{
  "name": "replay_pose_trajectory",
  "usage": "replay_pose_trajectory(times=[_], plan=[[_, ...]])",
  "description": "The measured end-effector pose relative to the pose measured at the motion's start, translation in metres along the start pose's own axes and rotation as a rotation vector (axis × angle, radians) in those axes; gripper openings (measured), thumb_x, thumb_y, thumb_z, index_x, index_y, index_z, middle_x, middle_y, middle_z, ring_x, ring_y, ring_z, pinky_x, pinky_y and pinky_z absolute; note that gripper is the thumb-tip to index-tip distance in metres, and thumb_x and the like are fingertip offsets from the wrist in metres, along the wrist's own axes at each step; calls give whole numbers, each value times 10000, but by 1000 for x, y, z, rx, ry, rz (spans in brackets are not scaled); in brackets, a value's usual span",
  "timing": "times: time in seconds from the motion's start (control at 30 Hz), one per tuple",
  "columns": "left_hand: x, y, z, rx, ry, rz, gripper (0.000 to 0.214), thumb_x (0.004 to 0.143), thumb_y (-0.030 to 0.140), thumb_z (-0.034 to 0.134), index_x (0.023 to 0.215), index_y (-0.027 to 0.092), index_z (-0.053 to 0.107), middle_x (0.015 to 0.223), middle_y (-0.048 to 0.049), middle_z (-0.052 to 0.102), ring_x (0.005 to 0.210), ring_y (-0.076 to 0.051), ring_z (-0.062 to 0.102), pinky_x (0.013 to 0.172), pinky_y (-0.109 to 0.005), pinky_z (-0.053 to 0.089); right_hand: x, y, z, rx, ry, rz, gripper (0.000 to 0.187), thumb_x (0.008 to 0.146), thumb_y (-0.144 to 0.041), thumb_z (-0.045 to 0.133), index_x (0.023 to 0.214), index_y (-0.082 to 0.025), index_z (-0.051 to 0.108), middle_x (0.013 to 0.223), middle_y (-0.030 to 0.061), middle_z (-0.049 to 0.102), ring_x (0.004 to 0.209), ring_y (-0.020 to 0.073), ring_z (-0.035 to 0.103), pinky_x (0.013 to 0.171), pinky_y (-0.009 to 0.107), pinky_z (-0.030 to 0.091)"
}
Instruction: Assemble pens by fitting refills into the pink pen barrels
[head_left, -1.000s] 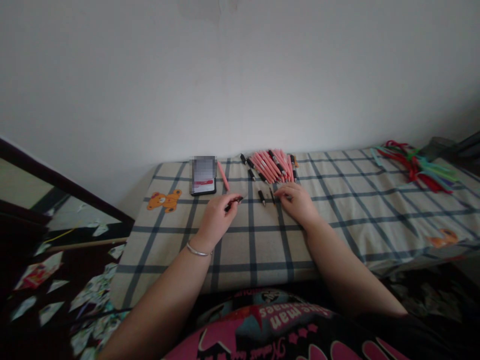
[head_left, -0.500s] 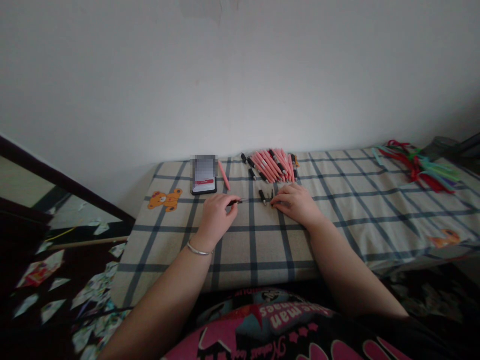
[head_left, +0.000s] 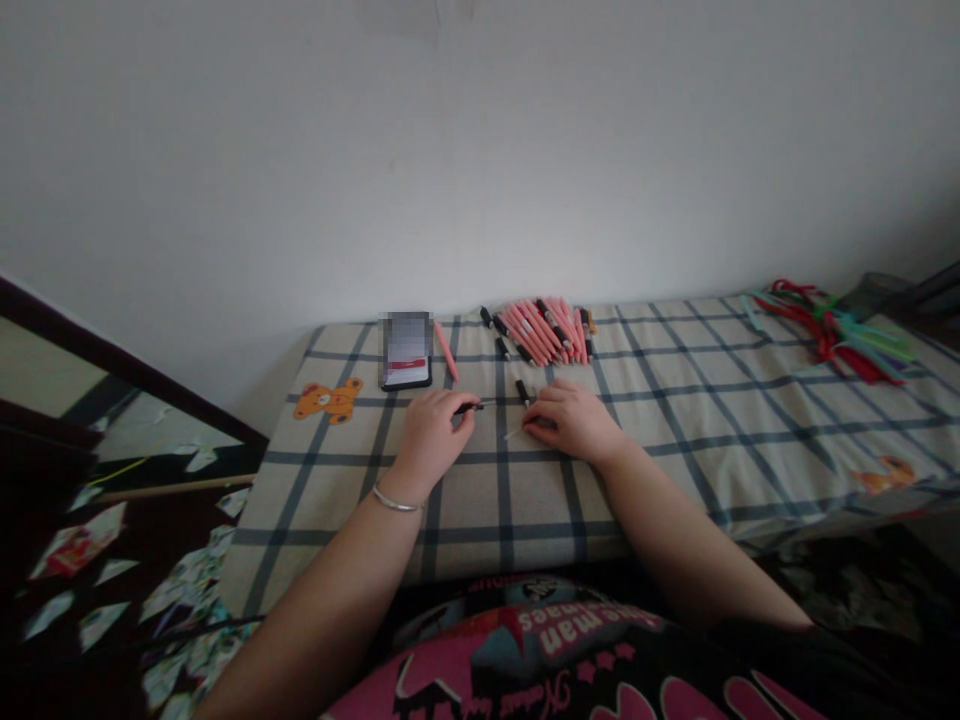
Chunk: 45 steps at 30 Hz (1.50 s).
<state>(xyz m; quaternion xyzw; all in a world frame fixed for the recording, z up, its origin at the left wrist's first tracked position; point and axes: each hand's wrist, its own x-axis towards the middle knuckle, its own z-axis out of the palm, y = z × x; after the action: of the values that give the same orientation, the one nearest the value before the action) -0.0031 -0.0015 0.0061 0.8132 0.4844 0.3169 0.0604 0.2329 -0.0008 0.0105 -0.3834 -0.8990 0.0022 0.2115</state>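
Note:
My left hand rests on the checked cloth and pinches a small black pen part between thumb and fingers. A hand's width to its right, my right hand is closed on a thin pale refill whose tip points left toward the black part. One more black pen part lies just beyond my right fingers. Farther back lies a heap of pink pens with black ends.
A phone lies at the back left with a single pink pen beside it. Red, green and blue strips are piled at the far right. A bear print marks the cloth's left side. Paper scraps litter the floor at left.
My right hand has drawn back from the loose black parts toward my left hand, now holding the thin pale refill. My left hand stayed in place with its black part.

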Motion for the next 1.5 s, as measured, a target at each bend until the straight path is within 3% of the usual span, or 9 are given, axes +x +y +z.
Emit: replay_pose_trajectory(times=[0.33, 0.53, 0.77, 1.13, 1.23, 1.4, 1.5], plan=[[-2, -2, 0, 73, -21, -20, 166, 771, 153, 555, 877, 222, 662, 859, -31, 685, 840, -219, 590, 793, -374, 431, -10, 26, -9, 23, 73, 65, 72, 749, -270, 677, 798, -228, 708, 830, 46, 623, 835, 203, 535, 781, 363, 435], [-3, -1, 0, 141, -41, -7, 159, 767, 151, 564, 862, 225, 668, 894, -37, 676, 876, -234, 569, 803, -390, 427, -8, 24, -5, 57, 81, 49, 50, 769, -241, 653, 769, -232, 702, 844, 39, 629, 843, 195, 536, 787, 358, 436], [-6, 0, 3, 196, -52, 53, 231, 782, 173, 574, 982, 235, 673, 1003, -49, 652, 951, -248, 540, 835, -413, 422, -7, 23, -2, 86, 95, 60, 27, 764, -226, 652, 768, -218, 678, 837, 37, 630, 834, 194, 546, 792, 362, 433], [-3, 2, 0, 100, -40, 86, 125, 806, 199, 590, 900, 221, 668, 964, -38, 656, 922, -222, 564, 825, -389, 427, -6, 21, -4, 43, 149, 102, 27, 753, -182, 618, 758, -208, 617, 790, 33, 628, 809, 205, 552, 790, 368, 435], [-2, 4, -2, 9, 6, 63, 131, 826, 198, 556, 921, 210, 647, 933, -39, 672, 903, -207, 590, 827, -372, 435, -5, 18, -2, 53, 209, 124, 48, 744, -165, 610, 759, -209, 599, 767, 30, 628, 795, 208, 558, 782, 367, 443], [-2, 6, -5, -157, 101, 10, 127, 860, 227, 517, 961, 188, 584, 864, -41, 696, 854, -188, 626, 830, -355, 443, -4, 12, 3, 123, 434, 197, 22, 775, -189, 593, 785, -208, 597, 776, 42, 641, 800, 210, 572, 760, 356, 461], [-2, 6, -5, -159, 105, 22, 125, 860, 224, 522, 965, 179, 570, 856, -44, 697, 837, -188, 629, 823, -356, 444, -3, 8, 4, 153, 472, 204, 19, 788, -208, 595, 771, -211, 600, 745, 39, 638, 774, 209, 570, 743, 359, 461]])
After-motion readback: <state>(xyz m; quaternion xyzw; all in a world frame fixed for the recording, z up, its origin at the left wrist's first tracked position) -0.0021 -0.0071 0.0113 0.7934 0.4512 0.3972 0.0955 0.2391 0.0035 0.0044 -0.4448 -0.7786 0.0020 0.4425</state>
